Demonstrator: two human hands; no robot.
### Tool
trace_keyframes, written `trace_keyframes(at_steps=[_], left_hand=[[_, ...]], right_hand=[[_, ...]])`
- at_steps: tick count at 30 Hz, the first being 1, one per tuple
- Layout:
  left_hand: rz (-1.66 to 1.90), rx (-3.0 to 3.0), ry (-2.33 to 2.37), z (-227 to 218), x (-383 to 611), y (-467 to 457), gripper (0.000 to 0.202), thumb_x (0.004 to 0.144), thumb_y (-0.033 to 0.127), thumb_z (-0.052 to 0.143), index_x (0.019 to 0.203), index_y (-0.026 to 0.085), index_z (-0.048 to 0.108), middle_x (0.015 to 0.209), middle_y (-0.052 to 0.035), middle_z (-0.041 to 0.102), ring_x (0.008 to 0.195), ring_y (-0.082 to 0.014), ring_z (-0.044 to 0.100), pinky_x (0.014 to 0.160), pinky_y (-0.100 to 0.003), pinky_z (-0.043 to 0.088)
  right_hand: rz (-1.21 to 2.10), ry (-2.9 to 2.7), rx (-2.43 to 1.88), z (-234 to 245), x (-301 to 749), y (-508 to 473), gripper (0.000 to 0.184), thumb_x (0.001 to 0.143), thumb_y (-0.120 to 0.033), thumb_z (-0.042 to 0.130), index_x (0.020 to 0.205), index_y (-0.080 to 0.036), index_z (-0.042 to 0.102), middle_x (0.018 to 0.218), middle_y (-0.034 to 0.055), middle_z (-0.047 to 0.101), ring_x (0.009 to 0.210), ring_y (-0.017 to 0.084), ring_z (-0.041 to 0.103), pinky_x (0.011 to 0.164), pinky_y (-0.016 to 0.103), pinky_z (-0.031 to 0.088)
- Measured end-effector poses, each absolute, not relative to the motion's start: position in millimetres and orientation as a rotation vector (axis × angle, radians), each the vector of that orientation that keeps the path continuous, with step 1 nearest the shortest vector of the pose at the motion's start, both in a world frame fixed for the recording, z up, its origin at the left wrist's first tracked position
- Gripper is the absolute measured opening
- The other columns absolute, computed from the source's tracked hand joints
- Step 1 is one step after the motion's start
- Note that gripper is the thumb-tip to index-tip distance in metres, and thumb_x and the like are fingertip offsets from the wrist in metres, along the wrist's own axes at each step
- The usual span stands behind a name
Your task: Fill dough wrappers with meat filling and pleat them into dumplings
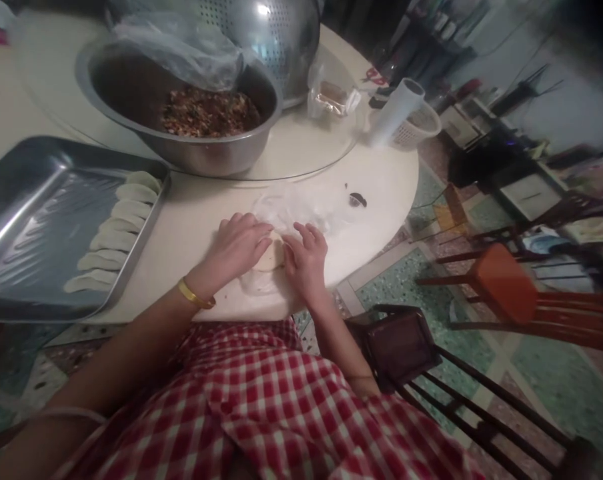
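While left hand and right hand sit curled either side, pale dough round is between them at the table's near edge, touching both; can't tell if either pinches it. Clear plastic lies just beyond, metal tray with folded dumplings to the left.

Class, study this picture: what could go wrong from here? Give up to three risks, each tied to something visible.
1. The dumplings lie close together in the metal tray, so they might stick to one another.
2. The dough piece between the left hand and right hand lies by crumpled clear plastic, which could cling to it.
3. A plastic bag hangs over the bowl of chopped mixture and may slip in.
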State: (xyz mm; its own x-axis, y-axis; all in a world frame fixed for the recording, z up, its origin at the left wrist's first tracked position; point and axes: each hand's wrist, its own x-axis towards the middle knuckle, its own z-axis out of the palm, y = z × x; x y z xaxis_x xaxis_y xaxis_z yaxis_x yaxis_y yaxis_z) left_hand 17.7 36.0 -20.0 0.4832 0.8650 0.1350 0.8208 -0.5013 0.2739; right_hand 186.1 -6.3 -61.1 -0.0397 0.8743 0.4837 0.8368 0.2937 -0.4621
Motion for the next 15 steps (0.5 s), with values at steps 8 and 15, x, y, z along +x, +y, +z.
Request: trace_keyframes(at_steps=[8,15], left_hand=[[0.379,2.662,1.435,-17.3,18.4,37.4,0.025,0.094,0.026,0.051,0.109,0.024,0.071,0.099,-0.0097,0.064,0.093,-0.0285,0.053,0.077,-0.042,0.04],[0.477,2.659,1.413,-19.1,17.4,35.0,0.02,0.096,0.028,0.05,0.097,0.022,0.069,0.1,-0.009,0.065,0.093,-0.0273,0.053,0.077,-0.041,0.039]], right_hand=[[0.126,-1.887,-1.577,-63.4,183.4,-4.9,0.022,0.094,-0.024,0.052,0.107,-0.022,0.07,0.134,0.0095,0.062,0.132,0.029,0.044,0.111,0.053,0.035],[0.148,-1.888,-1.627,-60.0,179.8,-0.8,0.021,0.095,-0.024,0.052,0.105,-0.022,0.07,0.135,0.0093,0.061,0.133,0.03,0.044,0.11,0.054,0.036]])
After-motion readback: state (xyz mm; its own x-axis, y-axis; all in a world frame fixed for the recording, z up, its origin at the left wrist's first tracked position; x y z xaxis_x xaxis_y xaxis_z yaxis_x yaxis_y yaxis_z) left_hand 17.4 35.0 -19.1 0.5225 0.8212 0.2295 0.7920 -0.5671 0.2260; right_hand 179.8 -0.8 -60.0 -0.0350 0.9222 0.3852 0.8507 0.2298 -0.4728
